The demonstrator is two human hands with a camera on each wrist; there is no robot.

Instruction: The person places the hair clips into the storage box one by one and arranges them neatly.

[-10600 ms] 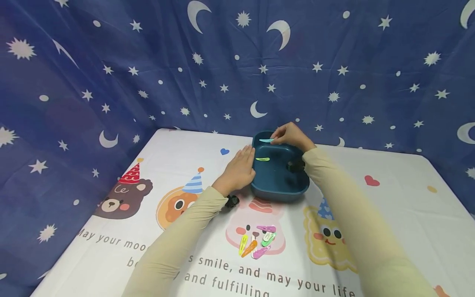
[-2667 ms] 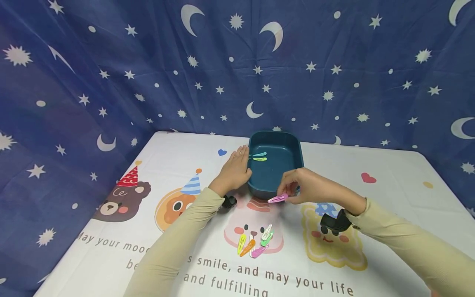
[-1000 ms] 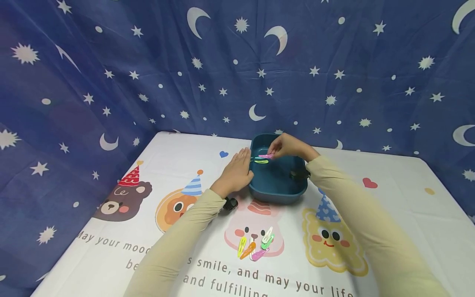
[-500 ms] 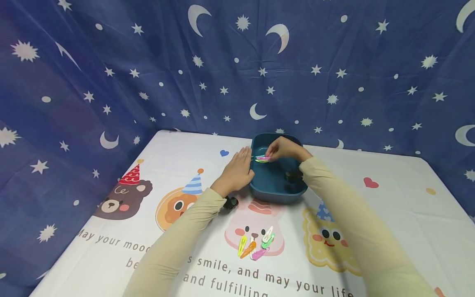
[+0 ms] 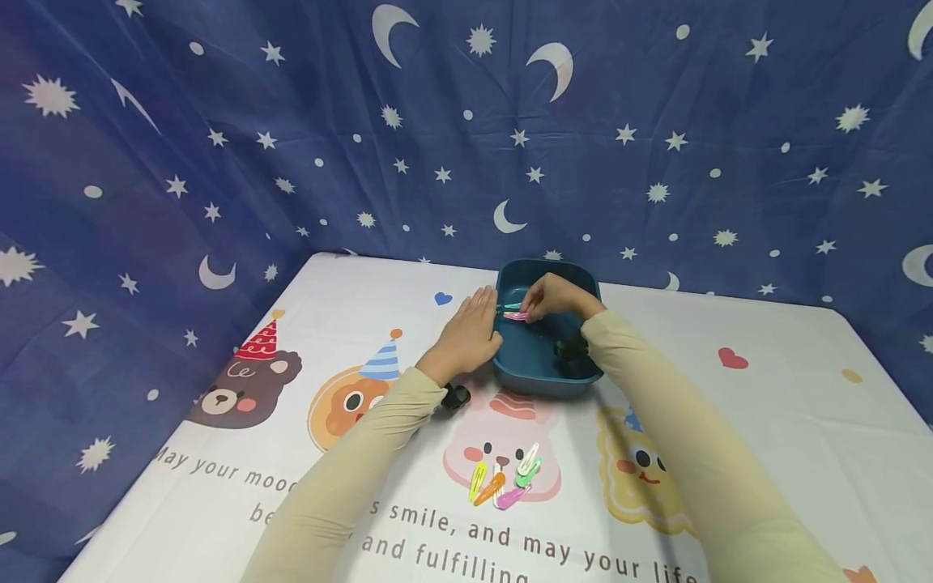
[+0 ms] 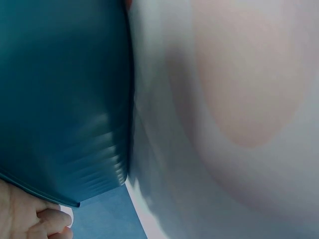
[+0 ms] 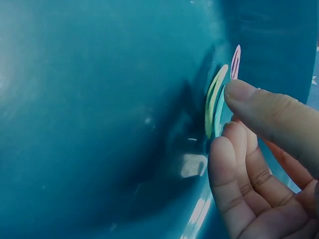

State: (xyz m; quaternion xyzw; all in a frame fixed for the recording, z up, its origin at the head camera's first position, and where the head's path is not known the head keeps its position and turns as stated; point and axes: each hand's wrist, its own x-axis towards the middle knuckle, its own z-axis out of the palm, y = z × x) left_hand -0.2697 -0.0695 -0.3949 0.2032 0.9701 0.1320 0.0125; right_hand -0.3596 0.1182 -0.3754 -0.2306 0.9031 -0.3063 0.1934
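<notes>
Inside the blue-green container (image 5: 539, 385), my right hand (image 5: 557, 298) pinches a pink hair clip (image 5: 516, 317) between thumb and fingers. The right wrist view shows the pink clip (image 7: 236, 62) standing out past the thumb of my right hand (image 7: 269, 149), close to a yellow-green clip (image 7: 216, 99) and a light blue clip (image 7: 219, 112) at the container's side. My left hand (image 5: 466, 334) rests with straight fingers against the container's left wall; in the left wrist view its fingers (image 6: 50, 219) show at the rim.
Several loose clips lie on the printed white cloth in front of the container: yellow (image 5: 477, 482), orange (image 5: 490, 489), white (image 5: 528, 460), green (image 5: 529, 472) and purple (image 5: 513, 496). A blue curtain (image 5: 437, 129) with moons and stars hangs behind the table.
Since the earlier frames, my right hand has picked up a pink clip and carried it into the container, lately moving slightly down and left beside the other clips. My left hand has stayed at the wall.
</notes>
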